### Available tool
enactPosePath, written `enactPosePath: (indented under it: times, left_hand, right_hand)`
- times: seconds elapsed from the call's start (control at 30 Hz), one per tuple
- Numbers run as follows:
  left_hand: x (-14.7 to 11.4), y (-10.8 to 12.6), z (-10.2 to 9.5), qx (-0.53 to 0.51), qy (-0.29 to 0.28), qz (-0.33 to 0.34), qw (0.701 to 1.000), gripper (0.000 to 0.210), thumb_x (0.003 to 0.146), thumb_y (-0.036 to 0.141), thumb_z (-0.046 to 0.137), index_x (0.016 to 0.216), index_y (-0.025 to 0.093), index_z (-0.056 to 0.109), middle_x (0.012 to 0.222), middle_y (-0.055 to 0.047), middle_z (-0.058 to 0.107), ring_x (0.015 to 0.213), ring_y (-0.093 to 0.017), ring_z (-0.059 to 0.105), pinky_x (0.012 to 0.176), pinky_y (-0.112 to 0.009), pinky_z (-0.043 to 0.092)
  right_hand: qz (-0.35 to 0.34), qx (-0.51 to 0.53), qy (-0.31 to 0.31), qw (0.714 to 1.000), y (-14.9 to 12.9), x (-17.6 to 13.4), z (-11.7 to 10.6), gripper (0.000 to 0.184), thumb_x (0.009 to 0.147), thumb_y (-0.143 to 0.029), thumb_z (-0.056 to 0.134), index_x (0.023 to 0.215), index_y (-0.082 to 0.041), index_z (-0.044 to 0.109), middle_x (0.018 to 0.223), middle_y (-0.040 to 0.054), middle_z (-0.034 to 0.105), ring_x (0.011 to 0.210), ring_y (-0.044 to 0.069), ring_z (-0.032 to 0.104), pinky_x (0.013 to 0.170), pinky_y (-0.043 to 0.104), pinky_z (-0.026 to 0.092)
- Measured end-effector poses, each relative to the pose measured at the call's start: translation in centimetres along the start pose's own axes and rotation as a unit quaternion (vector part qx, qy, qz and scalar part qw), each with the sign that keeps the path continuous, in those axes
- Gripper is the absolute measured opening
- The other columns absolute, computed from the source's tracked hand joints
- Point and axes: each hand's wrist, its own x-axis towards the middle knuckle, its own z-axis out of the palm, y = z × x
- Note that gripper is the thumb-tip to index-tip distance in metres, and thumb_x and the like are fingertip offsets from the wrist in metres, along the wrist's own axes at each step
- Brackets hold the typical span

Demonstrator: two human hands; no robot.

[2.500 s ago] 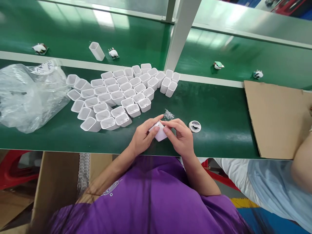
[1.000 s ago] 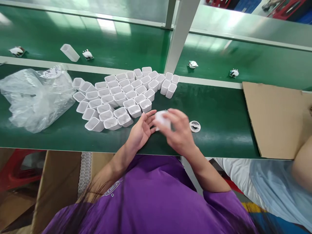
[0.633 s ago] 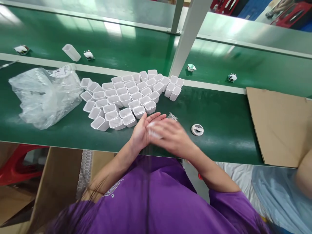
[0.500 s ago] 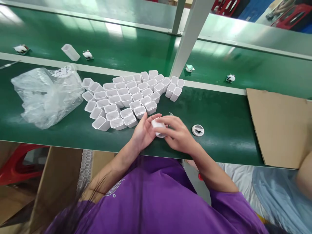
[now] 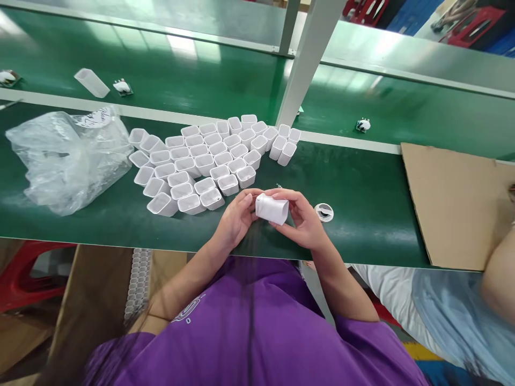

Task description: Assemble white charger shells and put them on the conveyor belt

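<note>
A white plastic housing (image 5: 271,209), shaped like a small open-ended cup, lies sideways between my two hands above the front of the green bench. My left hand (image 5: 238,217) has its fingers closed on the left end. On the other side, my right hand (image 5: 300,219) grips it with the thumb below and fingers above, near the open end. Just right of that hand lies a round white roll or ring (image 5: 324,213) with a dark centre. Many similar white housings (image 5: 205,162) stand in packed rows to the left, mostly with openings up.
A clear plastic bag (image 5: 68,161) with a handwritten label lies at left. Small circuit boards with white parts (image 5: 122,87) and a lone housing (image 5: 92,82) rest on the moving-belt-like green strip behind. A cardboard sheet (image 5: 454,209) lies right, beside another person's arm. A white post (image 5: 308,64) rises at the back.
The housing has turned from steeply tilted to sideways, its open end now facing right. My right fingers have shifted to its top and underside. The parts on the back strip appear farther left.
</note>
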Motion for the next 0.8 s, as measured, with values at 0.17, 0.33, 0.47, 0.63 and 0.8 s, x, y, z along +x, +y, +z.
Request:
enactPosePath:
  times: [0.17,0.33,0.47,0.63,0.8]
  left_hand:
    - [-0.1,0.0,-0.1,0.034,0.0,-0.018,0.999,0.031,0.074,0.044,0.073,0.089,0.017,0.07,0.083,-0.003,0.067,0.074,-0.014,0.06,0.065,-0.024,0.052]
    - [-0.1,0.0,-0.3,0.016,-0.008,-0.065,0.998,0.032,0.073,0.046,0.071,0.085,0.016,0.068,0.075,-0.003,0.065,0.068,-0.015,0.059,0.057,-0.026,0.05]
    - [0.0,-0.1,-0.3,0.023,-0.005,-0.084,0.996,0.033,0.078,0.049,0.065,0.081,0.016,0.065,0.073,-0.005,0.064,0.072,-0.019,0.063,0.063,-0.031,0.054]
    - [0.1,0.2,-0.3,0.031,-0.037,-0.101,0.994,0.03,0.081,0.049,0.062,0.075,0.02,0.062,0.064,-0.002,0.059,0.061,-0.017,0.06,0.059,-0.032,0.053]
    - [0.0,0.4,-0.4,0.019,-0.062,-0.103,0.993,0.029,0.087,0.045,0.056,0.077,0.018,0.062,0.067,-0.003,0.059,0.058,-0.014,0.055,0.058,-0.029,0.052]
  right_hand:
    - [-0.052,-0.149,0.011,0.987,-1.3,0.3,0.3,0.031,0.092,-0.021,0.063,0.12,-0.025,0.052,0.121,0.0086,0.06,0.114,0.026,0.057,0.1,0.047,0.048]
    - [-0.084,-0.19,0.002,0.978,-1.7,0.5,0.7,0.037,0.091,-0.015,0.059,0.126,-0.025,0.052,0.123,0.0085,0.058,0.112,0.026,0.057,0.095,0.043,0.05]
    - [-0.076,-0.203,0.003,0.976,-1.8,0.5,0.9,0.038,0.092,-0.019,0.059,0.128,-0.027,0.052,0.121,0.0077,0.058,0.11,0.026,0.058,0.094,0.043,0.051]
    - [-0.08,-0.189,-0.008,0.979,-2.0,0.6,1.2,0.038,0.094,-0.018,0.057,0.13,-0.026,0.051,0.121,0.0077,0.057,0.11,0.025,0.057,0.094,0.042,0.051]
    - [-0.072,-0.206,0.003,0.976,-2.0,0.8,1.7,0.04,0.092,-0.018,0.06,0.13,-0.026,0.052,0.119,0.0078,0.058,0.108,0.025,0.057,0.093,0.041,0.051]
